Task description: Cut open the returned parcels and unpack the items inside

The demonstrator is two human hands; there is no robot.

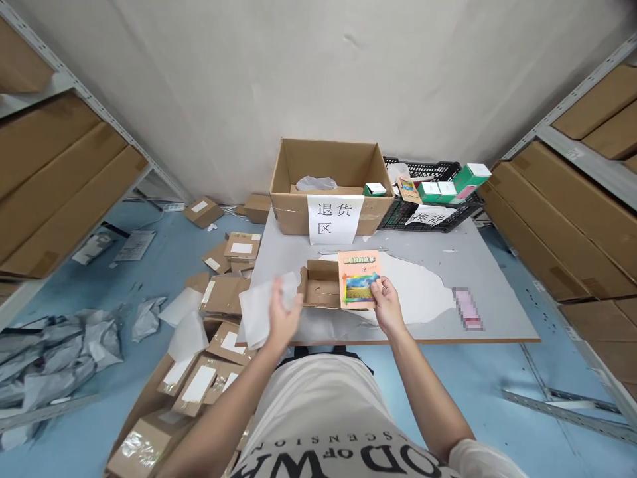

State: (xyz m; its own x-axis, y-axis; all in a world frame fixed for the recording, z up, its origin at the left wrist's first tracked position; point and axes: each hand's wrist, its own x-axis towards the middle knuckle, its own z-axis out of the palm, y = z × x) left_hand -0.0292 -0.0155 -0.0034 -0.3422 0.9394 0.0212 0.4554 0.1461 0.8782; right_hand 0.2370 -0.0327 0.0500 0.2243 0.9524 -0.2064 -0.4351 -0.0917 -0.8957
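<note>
My right hand [388, 307] grips an orange booklet [359, 279] by its lower right corner, thumb on the front cover. The cover carries a picture of a yellow field under a blue sky. Partly behind the booklet, a small opened cardboard box [321, 292] stands on the grey table [488, 265]. To the left of this box, my left hand [283, 315] is slightly blurred, its thumb and fingers apart. A white foam sheet [255, 312] lies beside and behind that hand, hanging over the table's left edge; I see no grip on it.
A large carton [291, 212] with a paper sign and a black crate [448, 222] of green-and-white boxes and a booklet stand at the back. Several small cartons [199, 385] crowd the left floor. Shelves of cartons [547, 219] flank both sides. A pixelated pink item [466, 307] lies right.
</note>
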